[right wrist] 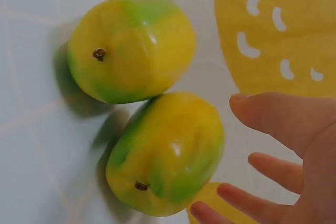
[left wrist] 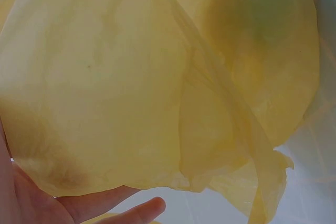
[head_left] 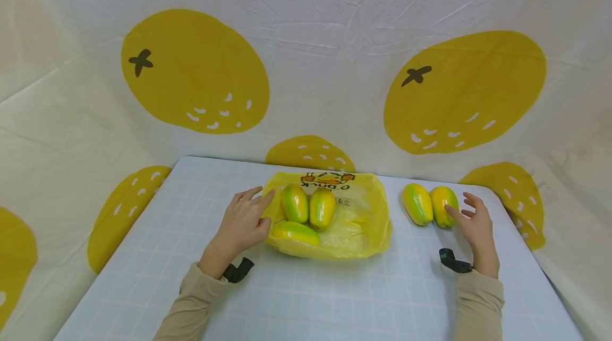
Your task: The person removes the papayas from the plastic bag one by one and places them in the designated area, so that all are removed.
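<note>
A yellow plastic bag [head_left: 363,224] lies spread open on the table, with a printed duck picture at its far side. Inside it, towards the left, are three glossy yellow-green oval fruits [head_left: 322,208], like small papayas or mangoes. My left hand [head_left: 244,221] is at the bag's left edge, fingers extended; in the left wrist view the bag film [left wrist: 105,103] covers part of it. Two more such fruits [head_left: 417,204] lie side by side right of the bag, short dark stems showing. Beside the right-hand fruit [right wrist: 168,156], my right hand [head_left: 475,224] is spread, its thumb and fingers apart.
The table [head_left: 306,298] wears a pale blue checked cloth. A white curtain with large yellow fruit prints [head_left: 196,70] hangs behind and at both sides. Each wrist carries a black camera mount [head_left: 454,262].
</note>
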{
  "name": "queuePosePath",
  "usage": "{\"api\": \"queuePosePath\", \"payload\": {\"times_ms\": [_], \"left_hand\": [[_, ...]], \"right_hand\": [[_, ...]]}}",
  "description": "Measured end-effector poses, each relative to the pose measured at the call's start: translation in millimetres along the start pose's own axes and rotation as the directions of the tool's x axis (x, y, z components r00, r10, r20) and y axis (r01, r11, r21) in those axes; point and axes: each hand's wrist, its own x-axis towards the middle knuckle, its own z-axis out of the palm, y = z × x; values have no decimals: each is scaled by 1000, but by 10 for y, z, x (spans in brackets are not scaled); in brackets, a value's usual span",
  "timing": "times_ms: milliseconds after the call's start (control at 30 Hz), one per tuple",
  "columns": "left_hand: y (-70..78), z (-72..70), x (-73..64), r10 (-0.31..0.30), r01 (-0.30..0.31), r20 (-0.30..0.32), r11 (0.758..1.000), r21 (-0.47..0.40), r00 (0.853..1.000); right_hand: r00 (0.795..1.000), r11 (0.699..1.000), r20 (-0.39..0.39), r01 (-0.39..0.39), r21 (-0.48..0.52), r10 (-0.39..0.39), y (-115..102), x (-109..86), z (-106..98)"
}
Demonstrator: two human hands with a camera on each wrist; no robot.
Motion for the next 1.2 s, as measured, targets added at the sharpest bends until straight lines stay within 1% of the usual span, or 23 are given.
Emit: {"api": "queuePosePath", "payload": {"times_ms": [333,633,767,867,967,1200], "left_hand": [[6,5,-3,2,-2,1,1000,-8,1000],[8,2,-1,2,-2,1,1000,-6,1000],[11,7,-2,2,-2,4,1000,2,1000],[14,9,0,3,-3,5,1000,3,1000],[14,8,0,5,-5,2,1000,5,1000],[17,13,3,13,-13,-3,1000,10,1000]], "right_hand": [[993,997,-85,81,-4,-82,-194,-98,-83],[983,992,-136,125,8,-123,-378,-168,-149],[983,992,-138,127,15,-124,-449,-199,-174],[987,994,-128,105,44,-98,-525,-227,-182],[989,990,-124,98,97,-86,-618,-262,-178],[982,974,-145,148,169,-124,-809,-359,-140]]}}
